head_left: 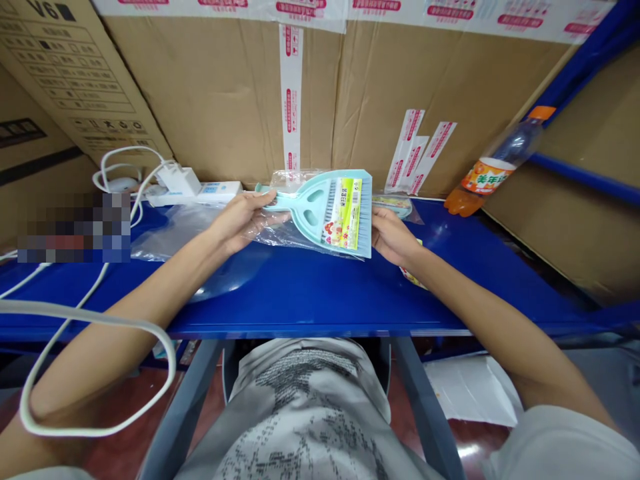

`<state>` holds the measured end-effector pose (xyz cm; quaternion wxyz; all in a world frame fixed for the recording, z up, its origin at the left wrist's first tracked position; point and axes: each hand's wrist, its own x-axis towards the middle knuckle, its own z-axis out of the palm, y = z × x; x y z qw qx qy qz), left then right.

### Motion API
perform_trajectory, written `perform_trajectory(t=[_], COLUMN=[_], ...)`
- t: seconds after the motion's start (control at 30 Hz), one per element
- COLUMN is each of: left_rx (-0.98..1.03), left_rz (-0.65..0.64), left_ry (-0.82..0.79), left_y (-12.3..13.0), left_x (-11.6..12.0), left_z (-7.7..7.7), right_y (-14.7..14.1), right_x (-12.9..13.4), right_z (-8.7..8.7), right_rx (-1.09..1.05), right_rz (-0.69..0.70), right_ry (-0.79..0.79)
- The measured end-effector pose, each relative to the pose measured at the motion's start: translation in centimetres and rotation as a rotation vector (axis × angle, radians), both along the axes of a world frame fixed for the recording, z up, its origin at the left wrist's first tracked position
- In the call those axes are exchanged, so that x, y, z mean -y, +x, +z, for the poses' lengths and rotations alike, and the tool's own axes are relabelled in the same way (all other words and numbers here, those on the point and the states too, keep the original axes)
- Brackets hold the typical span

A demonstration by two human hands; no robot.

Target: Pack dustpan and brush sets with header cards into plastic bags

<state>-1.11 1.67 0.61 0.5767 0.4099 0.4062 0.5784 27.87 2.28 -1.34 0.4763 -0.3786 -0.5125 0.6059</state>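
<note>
A light-blue mini dustpan and brush set (311, 210) lies in a clear plastic bag, held up over the blue table with its bristles toward the right. A yellow-green printed label card (345, 213) covers part of the bristles. My left hand (245, 219) is closed round the handle end and the loose plastic there. At the bristle end, my right hand (393, 235) grips the right edge, its fingertips partly hidden behind the set. Just beyond my right hand is another light-blue packaged item (400, 207). A small printed card (414, 272) shows partly under my right forearm.
Clear plastic bags (173, 230) lie left on the blue table (320, 293). A power strip (217, 192) with white cables stands behind them. An orange drink bottle (493, 167) leans at the back right. Cardboard boxes (215, 93) wall the back. A white cable loops over my left forearm.
</note>
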Motion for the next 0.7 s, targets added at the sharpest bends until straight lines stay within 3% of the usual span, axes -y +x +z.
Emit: perform_trajectory(t=[0.43,0.7], left_rx=[0.002,0.085], left_rz=[-0.033,0.037], left_ry=[0.006,0.002], left_y=[-0.5,-0.9], left_x=[-0.8,-0.9], left_z=[-0.6,-0.1], right_y=[0.1,1.1], right_x=[1.1,0.3], right_z=[0.8,0.7], right_rx=[-0.095,-0.084], right_rz=[-0.119,-0.168], right_ry=[0.200,0.152])
